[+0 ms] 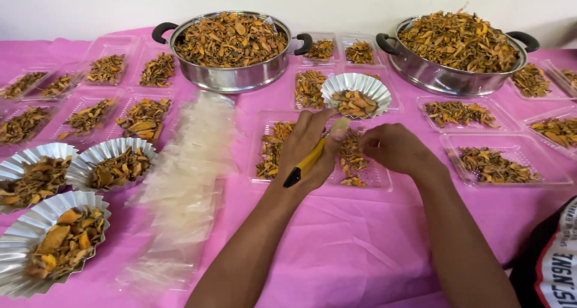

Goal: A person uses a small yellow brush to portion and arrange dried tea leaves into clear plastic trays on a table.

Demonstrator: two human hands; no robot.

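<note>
My left hand [312, 146] grips a yellow and black tool [306, 164] with a pale tip, held over a clear plastic tray [372, 179] of dried orange and brown pieces. My right hand [393, 147] hovers over the same tray's right side with fingers pinched together near the pieces; whether it holds one is unclear. A fluted silver dish [356, 85] with a few orange pieces sits just beyond my hands.
Two steel pots [231, 76] [448, 79] heaped with dried pieces stand at the back. Several clear trays [511, 146] and fluted silver dishes [90, 164] with pieces cover the pink tablecloth [336, 248]. A stack of clear plastic bags [186, 182] lies left of my arm.
</note>
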